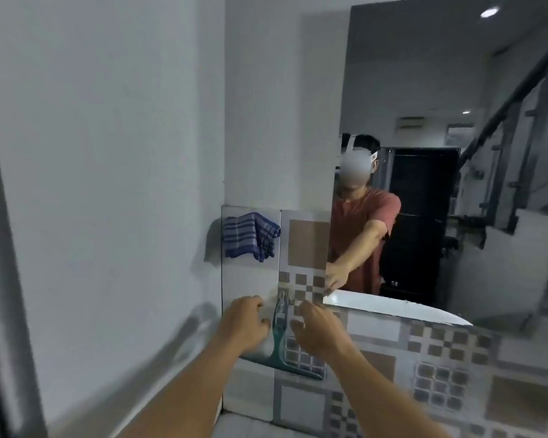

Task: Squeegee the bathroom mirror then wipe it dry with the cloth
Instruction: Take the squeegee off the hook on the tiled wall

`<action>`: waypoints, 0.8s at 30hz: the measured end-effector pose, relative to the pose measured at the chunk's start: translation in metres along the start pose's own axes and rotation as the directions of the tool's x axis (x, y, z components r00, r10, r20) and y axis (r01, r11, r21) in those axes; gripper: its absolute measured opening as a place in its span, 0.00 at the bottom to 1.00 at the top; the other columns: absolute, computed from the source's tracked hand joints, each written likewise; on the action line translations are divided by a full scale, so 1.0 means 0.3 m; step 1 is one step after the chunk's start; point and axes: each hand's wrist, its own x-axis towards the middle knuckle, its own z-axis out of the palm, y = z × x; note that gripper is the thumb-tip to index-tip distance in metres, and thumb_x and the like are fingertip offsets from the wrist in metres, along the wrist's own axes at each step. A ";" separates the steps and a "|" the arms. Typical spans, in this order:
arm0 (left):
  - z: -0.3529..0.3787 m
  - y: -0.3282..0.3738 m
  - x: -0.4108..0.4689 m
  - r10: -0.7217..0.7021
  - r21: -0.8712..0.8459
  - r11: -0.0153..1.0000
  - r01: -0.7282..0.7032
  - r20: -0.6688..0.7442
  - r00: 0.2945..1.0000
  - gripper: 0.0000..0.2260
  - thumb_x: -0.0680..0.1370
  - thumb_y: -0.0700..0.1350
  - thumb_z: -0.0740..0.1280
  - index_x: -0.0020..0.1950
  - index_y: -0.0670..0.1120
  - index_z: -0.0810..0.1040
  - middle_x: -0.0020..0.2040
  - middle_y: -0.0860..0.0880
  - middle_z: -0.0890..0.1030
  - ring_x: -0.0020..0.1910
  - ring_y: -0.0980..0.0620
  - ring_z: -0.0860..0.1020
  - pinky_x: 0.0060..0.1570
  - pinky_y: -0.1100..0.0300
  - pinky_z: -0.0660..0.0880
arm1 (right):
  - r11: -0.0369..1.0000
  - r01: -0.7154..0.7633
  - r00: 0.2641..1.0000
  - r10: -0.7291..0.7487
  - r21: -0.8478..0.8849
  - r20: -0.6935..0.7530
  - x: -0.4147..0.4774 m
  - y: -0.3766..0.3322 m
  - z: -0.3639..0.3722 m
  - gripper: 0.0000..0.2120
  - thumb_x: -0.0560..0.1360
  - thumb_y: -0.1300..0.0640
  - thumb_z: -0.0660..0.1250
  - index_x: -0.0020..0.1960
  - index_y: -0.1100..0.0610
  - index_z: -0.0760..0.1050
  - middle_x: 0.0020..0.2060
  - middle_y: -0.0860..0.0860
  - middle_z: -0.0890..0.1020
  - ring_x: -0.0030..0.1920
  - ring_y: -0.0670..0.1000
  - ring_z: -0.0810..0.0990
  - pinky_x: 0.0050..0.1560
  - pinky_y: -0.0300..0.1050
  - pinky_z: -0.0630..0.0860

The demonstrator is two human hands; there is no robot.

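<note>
A teal squeegee (280, 343) hangs handle-up on the patterned tile wall, its wide blade (285, 368) at the bottom. My left hand (244, 324) is just left of the handle with fingers loosely curled, and a small gap shows between them and the handle. My right hand (320, 330) is just right of the handle, fingers apart, holding nothing. A blue plaid cloth (250, 235) hangs on the wall above and to the left of the squeegee. The large mirror (440, 90) fills the upper right and reflects a person in a red shirt reaching forward.
A white wall (108, 153) runs along the left, meeting the tiled wall (307, 245) at a corner. Below the mirror is a tiled ledge (440, 358). A dark door frame edge (0, 279) stands at the far left.
</note>
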 end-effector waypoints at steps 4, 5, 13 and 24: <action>0.086 -0.044 0.057 -0.055 -0.097 0.994 0.058 0.027 0.998 0.16 0.76 0.43 0.72 0.64 0.46 0.78 0.61 0.49 0.81 0.57 0.51 0.79 0.58 0.57 0.77 | 0.994 -0.078 0.997 0.079 0.071 -0.010 0.071 0.018 0.082 0.12 0.82 0.54 0.63 0.63 0.56 0.73 0.61 0.53 0.80 0.50 0.49 0.80 0.47 0.39 0.78; 0.118 -0.055 0.071 -0.073 -0.120 0.990 0.077 0.033 0.997 0.17 0.76 0.42 0.72 0.65 0.47 0.77 0.61 0.50 0.81 0.57 0.52 0.79 0.58 0.59 0.77 | 0.992 -0.088 0.996 0.089 0.089 -0.007 0.084 0.022 0.105 0.11 0.82 0.55 0.62 0.63 0.56 0.73 0.59 0.53 0.80 0.49 0.48 0.80 0.48 0.41 0.80; 0.275 -0.082 0.116 -0.203 -0.296 0.935 0.195 0.002 0.979 0.05 0.79 0.41 0.68 0.52 0.51 0.78 0.42 0.59 0.78 0.40 0.61 0.76 0.42 0.70 0.72 | 0.970 -0.126 0.976 0.159 0.206 -0.152 0.108 0.032 0.253 0.08 0.82 0.62 0.59 0.58 0.52 0.70 0.41 0.46 0.79 0.37 0.46 0.78 0.38 0.42 0.79; 0.343 -0.123 0.130 -0.282 -0.641 0.738 0.213 -0.005 0.959 0.07 0.79 0.36 0.67 0.48 0.48 0.81 0.44 0.51 0.84 0.44 0.52 0.83 0.48 0.57 0.82 | 0.880 -0.057 0.930 0.218 0.471 -0.296 0.122 0.035 0.312 0.05 0.82 0.59 0.64 0.52 0.50 0.70 0.45 0.45 0.81 0.43 0.41 0.79 0.37 0.33 0.74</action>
